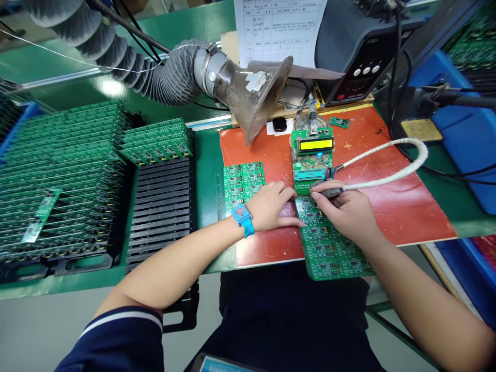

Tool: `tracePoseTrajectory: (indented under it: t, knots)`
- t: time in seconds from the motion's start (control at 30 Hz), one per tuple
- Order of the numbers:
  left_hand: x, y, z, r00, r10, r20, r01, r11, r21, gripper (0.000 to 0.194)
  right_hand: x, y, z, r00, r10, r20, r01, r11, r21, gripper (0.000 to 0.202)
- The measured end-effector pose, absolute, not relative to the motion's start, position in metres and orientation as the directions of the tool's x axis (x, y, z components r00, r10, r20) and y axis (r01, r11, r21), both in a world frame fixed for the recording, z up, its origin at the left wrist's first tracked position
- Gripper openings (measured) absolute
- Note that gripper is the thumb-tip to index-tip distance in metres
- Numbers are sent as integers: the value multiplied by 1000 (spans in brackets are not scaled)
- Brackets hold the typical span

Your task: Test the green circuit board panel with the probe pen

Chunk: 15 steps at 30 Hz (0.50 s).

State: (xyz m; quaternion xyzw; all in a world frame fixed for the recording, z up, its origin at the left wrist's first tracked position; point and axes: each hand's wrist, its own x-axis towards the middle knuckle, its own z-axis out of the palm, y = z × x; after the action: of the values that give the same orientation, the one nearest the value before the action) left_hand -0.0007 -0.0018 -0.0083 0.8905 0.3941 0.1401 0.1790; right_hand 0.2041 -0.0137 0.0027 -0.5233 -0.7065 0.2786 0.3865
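Note:
Pinched in my right hand (346,212) is a dark probe (331,192) on a white-sleeved cable (387,181). Its tip is over the top edge of a green circuit board panel (329,248), which lies on a stack reaching past the table's front edge; the exact contact is hidden by my fingers. My left hand (271,206), a blue wrist strap on its wrist, rests at the panel's left edge with thumb and fingers apart. Behind both hands sits a programmer board (313,155) with a lit yellow display. Another board panel (242,186) lies partly under my left hand.
Racks of upright boards (58,181) fill the left, beside a slotted black rack (158,206). A fume extraction hood (256,93) hangs over the red mat (267,253). A soldering station (356,62) stands behind, and a blue bin (457,134) is at right.

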Motion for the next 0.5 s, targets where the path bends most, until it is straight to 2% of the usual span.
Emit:
tracePoseTrajectory:
  t: [0.33,0.5]
  knots:
    - [-1,-3,-7,647,755,109,644,-616,454,68,204,-15,3,-157,956,247,521,292,-802,5]
    - [3,-6,-4,590,800,106,679,-563,470,65,204,-15,4,-148,962,230,530,274,-803,6]
